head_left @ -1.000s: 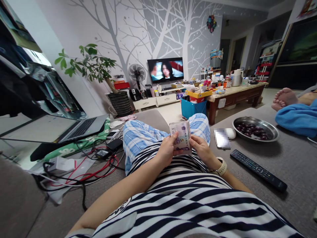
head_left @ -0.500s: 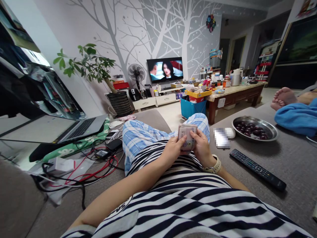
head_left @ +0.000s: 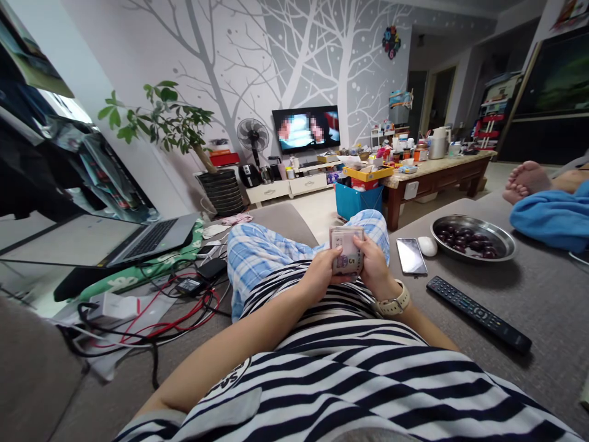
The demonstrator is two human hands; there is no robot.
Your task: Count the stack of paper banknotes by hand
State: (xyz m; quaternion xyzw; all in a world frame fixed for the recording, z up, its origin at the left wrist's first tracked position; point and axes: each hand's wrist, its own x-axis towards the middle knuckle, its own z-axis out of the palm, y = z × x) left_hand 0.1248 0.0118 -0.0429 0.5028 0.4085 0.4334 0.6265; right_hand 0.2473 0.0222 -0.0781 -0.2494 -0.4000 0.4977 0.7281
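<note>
Between my two hands, above my lap, is a stack of banknotes (head_left: 347, 245) with a "5" showing on the top note. My left hand (head_left: 321, 273) grips the stack's left side, thumb laid on its face. On the opposite side my right hand (head_left: 373, 265) is closed on the stack, its thumb near the upper right edge. A pale watch (head_left: 396, 301) is on the right wrist. Most of the fingers behind the notes are hidden.
On the sofa to the right lie a phone (head_left: 411, 256), a white mouse (head_left: 427, 247), a remote (head_left: 478, 314) and a metal bowl (head_left: 506, 239) of dark round fruit. Another person's foot (head_left: 528, 182) rests beyond. Leftward are a laptop (head_left: 151, 239) and tangled cables (head_left: 197, 313).
The stack has shifted slightly left and up, its notes more evenly lined up. My right thumb has moved a little on the notes. Both hands still hold them.
</note>
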